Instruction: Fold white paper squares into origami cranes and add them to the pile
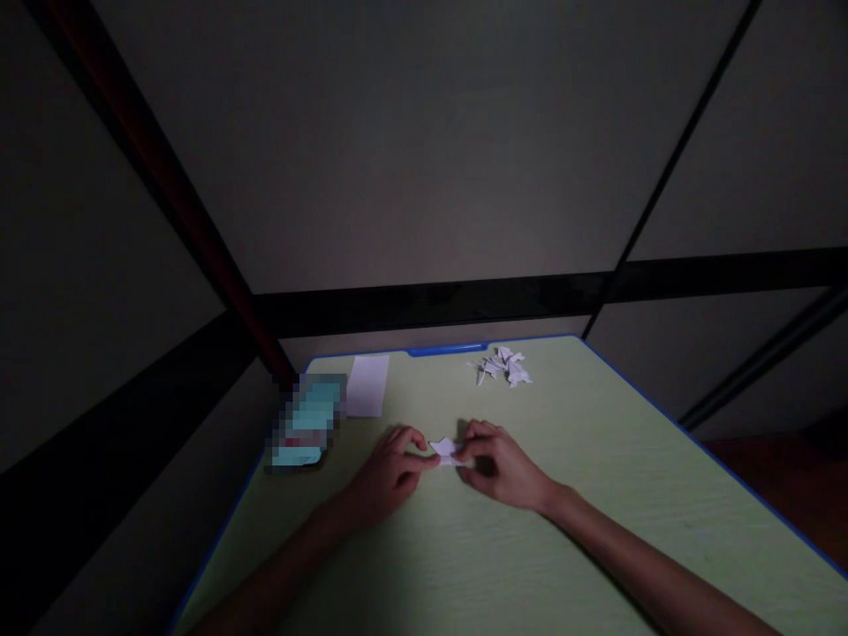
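A small piece of folded white paper (445,448) lies on the table in front of me, with a pointed part standing out on its far side. My left hand (389,468) touches its left end with an outstretched fingertip, the other fingers curled. From the other side, my right hand (504,464) has its fingers bent onto the right end, hiding that part of the paper. Between them, the two hands grip and press the paper against the tabletop.
Several small folded white paper figures (507,367) lie in a heap at the far side of the table (596,495). A stack or sheet of white paper (368,386) lies far left, beside a pixelated phone-like device (308,424). Cabinet-like panels (424,159) rise behind the blue-edged table.
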`<state>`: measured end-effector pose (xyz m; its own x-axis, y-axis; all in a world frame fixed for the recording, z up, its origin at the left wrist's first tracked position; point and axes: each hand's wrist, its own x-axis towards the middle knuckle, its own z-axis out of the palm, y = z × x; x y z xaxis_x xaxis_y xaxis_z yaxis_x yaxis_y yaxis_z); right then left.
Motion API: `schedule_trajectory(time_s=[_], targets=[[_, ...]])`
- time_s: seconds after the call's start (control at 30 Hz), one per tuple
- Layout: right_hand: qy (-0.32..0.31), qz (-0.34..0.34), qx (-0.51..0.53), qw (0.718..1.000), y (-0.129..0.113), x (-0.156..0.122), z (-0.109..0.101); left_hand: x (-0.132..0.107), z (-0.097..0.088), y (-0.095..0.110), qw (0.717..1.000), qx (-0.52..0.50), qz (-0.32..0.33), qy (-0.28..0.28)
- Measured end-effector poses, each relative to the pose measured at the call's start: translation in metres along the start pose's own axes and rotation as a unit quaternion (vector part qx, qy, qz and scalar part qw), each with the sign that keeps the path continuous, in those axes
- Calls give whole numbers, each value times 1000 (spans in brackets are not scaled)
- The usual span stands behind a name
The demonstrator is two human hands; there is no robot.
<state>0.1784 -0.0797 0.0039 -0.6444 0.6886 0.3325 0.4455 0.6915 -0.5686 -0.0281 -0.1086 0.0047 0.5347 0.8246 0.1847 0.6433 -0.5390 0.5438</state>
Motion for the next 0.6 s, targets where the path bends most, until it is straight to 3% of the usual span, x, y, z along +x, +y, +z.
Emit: schedule_trajectory(time_s=[0.13,0.27,0.37,0.5,0.6], targets=[[35,-4,8,999,-5,0,6,-4,3,-3,994,-105,-16,18],[23,-4,29,999,-10,3,12,-5,2,-3,982,-169,-64,61],[44,51,117,991,-10,5,13,-4,1,-7,967,-218,-82,98],[77,169,291,938,-5,5,13,-1,0,-13,951,-268,-93,122],[80,223,349,907,0,4,11,-1,0,-13,952,-267,-92,120]])
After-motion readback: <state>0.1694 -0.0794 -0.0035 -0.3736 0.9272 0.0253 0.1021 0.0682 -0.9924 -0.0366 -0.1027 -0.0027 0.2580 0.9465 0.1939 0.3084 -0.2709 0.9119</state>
